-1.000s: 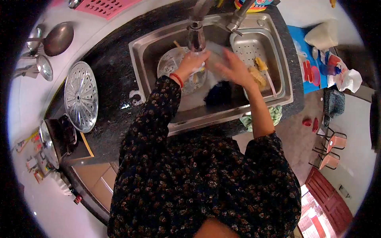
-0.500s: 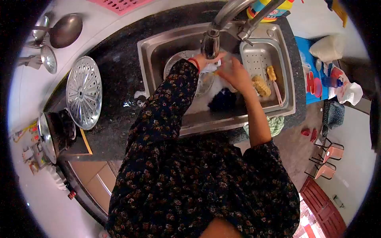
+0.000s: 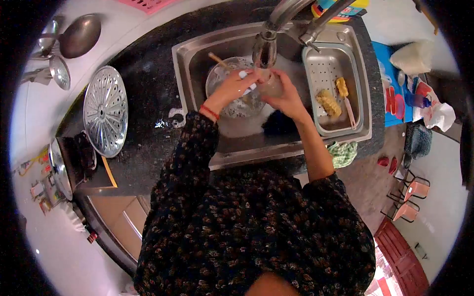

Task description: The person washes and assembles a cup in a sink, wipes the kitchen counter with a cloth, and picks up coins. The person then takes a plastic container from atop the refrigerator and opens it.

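Under the faucet head [image 3: 265, 55], in the large basin, my two hands are close together. My left hand [image 3: 238, 89], with a red band at its wrist, is closed on something small and white. My right hand [image 3: 287, 98] curls round a pale, see-through object [image 3: 272, 87] that I cannot make out clearly. Below my left hand sits a clear round bowl [image 3: 217, 81] with suds and a wooden-coloured handle [image 3: 217, 60] leaning in it. A dark cloth-like bundle [image 3: 279, 123] lies in the basin beneath my right hand.
The drainer tray [image 3: 310, 69] on the right holds a yellowish scrubber [image 3: 328, 103] and a pink-handled brush [image 3: 349, 111]. A green cloth [image 3: 342, 154] hangs at the front edge. A perforated metal disc [image 3: 105, 111] stands left, and a bottle [image 3: 340, 11] behind.
The hands were apart a second ago, with the right one blurred. The right hand has now come in round the pale object, beside the left. The head view has shifted slightly.
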Action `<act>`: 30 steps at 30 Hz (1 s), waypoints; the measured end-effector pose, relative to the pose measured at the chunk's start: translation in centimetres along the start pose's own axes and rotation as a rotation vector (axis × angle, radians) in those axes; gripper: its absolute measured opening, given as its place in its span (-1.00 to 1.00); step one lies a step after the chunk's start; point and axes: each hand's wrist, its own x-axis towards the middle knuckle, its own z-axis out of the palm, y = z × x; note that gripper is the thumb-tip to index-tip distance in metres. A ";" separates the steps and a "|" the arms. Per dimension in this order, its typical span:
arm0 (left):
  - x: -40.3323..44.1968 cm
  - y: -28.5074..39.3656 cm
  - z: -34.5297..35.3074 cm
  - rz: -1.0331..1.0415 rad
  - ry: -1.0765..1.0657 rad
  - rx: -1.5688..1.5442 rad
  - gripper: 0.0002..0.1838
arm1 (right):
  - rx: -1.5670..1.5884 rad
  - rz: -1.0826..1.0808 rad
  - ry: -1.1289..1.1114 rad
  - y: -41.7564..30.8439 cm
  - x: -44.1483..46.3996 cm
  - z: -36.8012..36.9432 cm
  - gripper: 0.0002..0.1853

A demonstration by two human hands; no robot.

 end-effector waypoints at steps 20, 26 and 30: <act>-11.4 -0.6 0.6 0.071 0.612 -0.387 -0.59 | 0.105 0.017 0.035 0.8 1.6 2.1 -0.17; -12.2 -0.2 0.9 0.060 0.648 -0.345 -0.58 | 0.044 0.035 0.057 1.1 2.1 2.7 -0.13; -13.2 -0.4 1.5 0.056 0.668 -0.316 -0.57 | -0.013 0.048 0.090 0.5 1.3 2.7 -0.13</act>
